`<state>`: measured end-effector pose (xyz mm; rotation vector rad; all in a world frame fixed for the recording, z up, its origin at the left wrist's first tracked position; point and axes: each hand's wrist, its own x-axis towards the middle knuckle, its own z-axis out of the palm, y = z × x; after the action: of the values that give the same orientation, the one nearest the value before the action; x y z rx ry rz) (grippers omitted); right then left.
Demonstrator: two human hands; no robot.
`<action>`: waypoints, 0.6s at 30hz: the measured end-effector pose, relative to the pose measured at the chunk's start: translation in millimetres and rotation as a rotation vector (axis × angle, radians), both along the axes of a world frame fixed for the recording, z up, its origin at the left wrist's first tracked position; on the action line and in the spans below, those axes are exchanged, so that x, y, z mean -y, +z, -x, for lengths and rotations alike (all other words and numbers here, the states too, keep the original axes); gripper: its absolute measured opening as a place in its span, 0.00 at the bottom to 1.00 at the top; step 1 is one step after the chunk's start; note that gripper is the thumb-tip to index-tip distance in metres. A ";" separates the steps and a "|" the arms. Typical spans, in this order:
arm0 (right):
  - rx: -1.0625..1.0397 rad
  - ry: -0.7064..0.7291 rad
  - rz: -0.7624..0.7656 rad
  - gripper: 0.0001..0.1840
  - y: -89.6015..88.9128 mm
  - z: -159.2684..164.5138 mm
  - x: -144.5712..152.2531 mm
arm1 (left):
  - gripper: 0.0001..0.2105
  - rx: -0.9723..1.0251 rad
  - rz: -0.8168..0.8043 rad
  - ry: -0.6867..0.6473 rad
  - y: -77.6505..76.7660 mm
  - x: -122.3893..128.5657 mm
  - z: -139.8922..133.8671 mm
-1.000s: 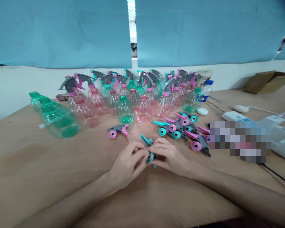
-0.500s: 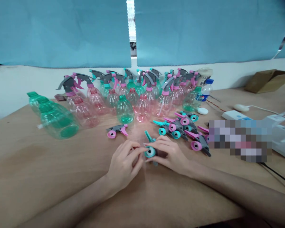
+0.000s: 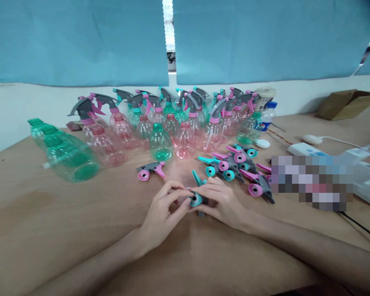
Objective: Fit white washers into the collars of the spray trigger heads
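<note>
In front of me, just above the table, my right hand [image 3: 225,201] is closed around a trigger spray head [image 3: 197,200] with a turquoise collar and trigger. The collar's opening faces me, and its trigger points up and away. My left hand [image 3: 166,207] is closed in a pinch, thumb and forefinger touching the collar's left edge. Whatever lies between those fingertips is too small or hidden to make out. Beyond my left hand a pink and grey spray head [image 3: 150,170] lies on the table. Right of my hands is a pile of loose pink and turquoise spray heads [image 3: 231,164].
Rows of spray bottles [image 3: 214,133], some topped with spray heads, stand at the back. Green open bottles [image 3: 74,158] are at left. A blue-capped bottle [image 3: 269,117], white power strip [image 3: 306,151], cables and cardboard box [image 3: 342,105] occupy the right side.
My left thumb and forefinger have come closer against the collar, covering more of its left side. The spray head has tilted slightly in my right hand. The view has shifted a little.
</note>
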<state>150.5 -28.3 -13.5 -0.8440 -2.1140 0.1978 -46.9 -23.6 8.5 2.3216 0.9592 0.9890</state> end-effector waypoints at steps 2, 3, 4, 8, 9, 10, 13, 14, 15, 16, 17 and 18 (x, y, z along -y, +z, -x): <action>-0.021 0.001 0.008 0.14 0.3 0.3 -0.5 | 0.07 0.030 0.056 0.005 0.8 -1.0 0.2; -0.033 -0.001 0.008 0.14 0.2 0.4 -0.8 | 0.07 0.044 0.079 0.011 0.8 -1.3 0.2; -0.041 -0.003 0.008 0.13 0.1 0.3 -1.2 | 0.06 0.057 0.099 0.017 0.6 -1.4 0.0; -0.034 -0.013 0.023 0.13 -1.4 -0.1 -2.1 | 0.06 0.090 0.166 0.006 -0.6 -1.7 -0.5; -0.027 -0.016 0.029 0.13 -1.7 0.0 -2.0 | 0.06 0.093 0.176 0.002 -0.7 -1.9 -0.6; -0.017 -0.018 0.032 0.13 -2.0 0.2 -1.9 | 0.06 0.092 0.189 0.002 -0.5 -2.1 -0.7; 0.018 -0.020 0.030 0.13 -1.7 1.1 -1.2 | 0.04 0.073 0.240 0.012 0.7 -2.7 -1.2; 0.030 -0.021 0.026 0.13 -1.5 1.4 -1.0 | 0.03 0.060 0.254 0.013 1.3 -2.8 -1.5; 0.040 -0.020 0.021 0.13 -1.3 1.6 -0.8 | 0.03 0.045 0.264 0.012 1.8 -2.8 -1.8; 0.047 -0.021 0.016 0.14 -1.3 1.7 -0.7 | 0.03 0.031 0.266 0.009 2.1 -2.7 -2.1; 0.052 -0.020 0.012 0.14 -1.3 1.7 -0.6 | 0.03 0.015 0.264 0.004 2.4 -2.6 -2.4; 0.056 -0.018 0.010 0.14 -1.5 1.6 -0.6 | 0.03 0.003 0.256 -0.002 2.4 -2.4 -2.5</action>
<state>148.8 -27.7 -15.0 -0.8835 -2.1586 0.1766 -44.4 -21.2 10.9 2.1070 1.0184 0.8162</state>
